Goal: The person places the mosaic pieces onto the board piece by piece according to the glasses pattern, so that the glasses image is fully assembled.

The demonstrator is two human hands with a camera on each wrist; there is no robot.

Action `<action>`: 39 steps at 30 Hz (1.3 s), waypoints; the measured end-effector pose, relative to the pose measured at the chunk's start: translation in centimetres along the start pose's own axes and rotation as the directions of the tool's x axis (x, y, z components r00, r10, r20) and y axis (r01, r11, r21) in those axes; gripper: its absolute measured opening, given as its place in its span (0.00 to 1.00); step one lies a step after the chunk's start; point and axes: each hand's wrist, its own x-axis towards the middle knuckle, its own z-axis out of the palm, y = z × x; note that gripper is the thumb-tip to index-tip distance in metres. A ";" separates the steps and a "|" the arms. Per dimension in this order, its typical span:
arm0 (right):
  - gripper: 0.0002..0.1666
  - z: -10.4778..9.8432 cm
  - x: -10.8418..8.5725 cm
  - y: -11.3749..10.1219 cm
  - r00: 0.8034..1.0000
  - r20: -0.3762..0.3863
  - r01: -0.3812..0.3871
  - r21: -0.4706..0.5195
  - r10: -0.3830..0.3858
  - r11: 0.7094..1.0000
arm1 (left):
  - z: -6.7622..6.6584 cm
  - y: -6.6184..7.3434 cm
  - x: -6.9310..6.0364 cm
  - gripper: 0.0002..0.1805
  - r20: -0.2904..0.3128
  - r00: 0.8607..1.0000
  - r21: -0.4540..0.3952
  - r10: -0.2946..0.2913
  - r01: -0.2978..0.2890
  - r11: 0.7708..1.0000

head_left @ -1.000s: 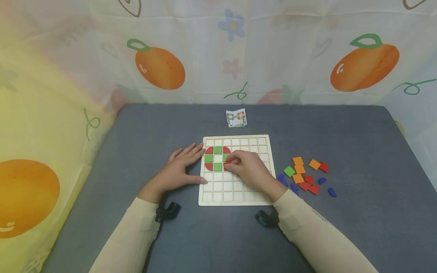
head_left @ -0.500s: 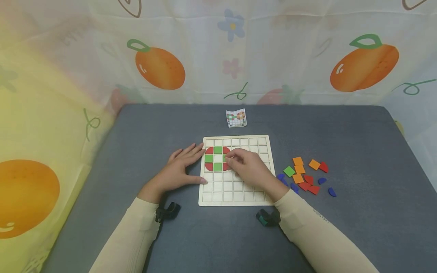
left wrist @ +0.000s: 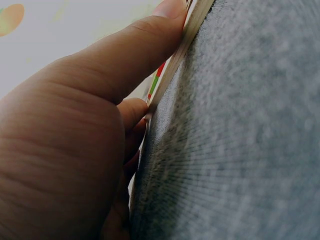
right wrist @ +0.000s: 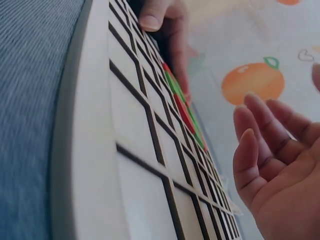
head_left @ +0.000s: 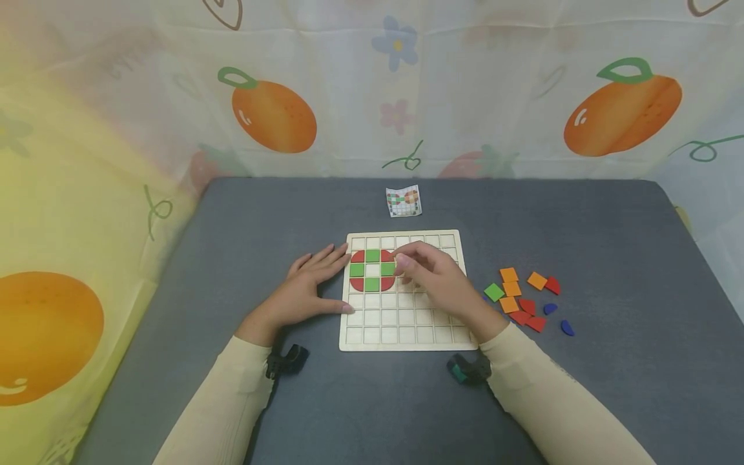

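Left hand (head_left: 301, 294), fingers spread, braces the board (head_left: 405, 317) — right hand (head_left: 440, 281), empty, fingers apart, hovers; lift cleanly, jogging no tiles (head_left: 372, 284).

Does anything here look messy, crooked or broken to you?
Nothing looks spilled or broken. Loose pieces lie scattered at odd angles right of the grid board, untidy compared with the red and green tiles lined up in its squares. The small printed card has a wavy top edge, perhaps creased.

Right of the left fingers (head_left: 325, 263) lies the board (head_left: 380, 318); right of the right fingers (head_left: 416, 248), loose tiles (head_left: 511, 289); beyond both, a card (head_left: 403, 201).
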 end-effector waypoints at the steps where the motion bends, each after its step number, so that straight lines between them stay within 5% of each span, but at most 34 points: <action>1: 0.21 -0.2 -0.1 0.0 1.000 -0.006 0.005 0.006 -0.005 1.000 | 0.0 0.0 0.0 0.61 0.000 1.000 0.001 0.000 0.000 1.000; 14: 0.25 -4.4 -2.1 1.1 0.995 -0.067 0.076 0.064 -0.071 0.995 | 0.1 -0.2 0.1 0.61 -0.005 1.000 -0.003 0.009 -0.009 1.000; 23: 0.29 -8.4 -4.5 2.1 0.984 -0.148 0.107 0.012 -0.104 0.994 | 0.2 -0.1 0.0 0.61 -0.001 1.000 -0.019 0.004 -0.004 1.000; 33: 0.26 -12.2 -6.9 2.9 0.968 -0.242 0.034 -0.128 -0.064 0.991 | 0.2 0.0 0.0 0.61 0.001 1.000 -0.009 0.001 0.000 1.000; 39: 0.23 -13.2 -7.2 3.5 0.988 -0.126 -0.117 -0.280 0.084 0.953 | 0.0 0.2 -0.1 0.61 0.002 1.000 -0.016 -0.004 0.004 1.000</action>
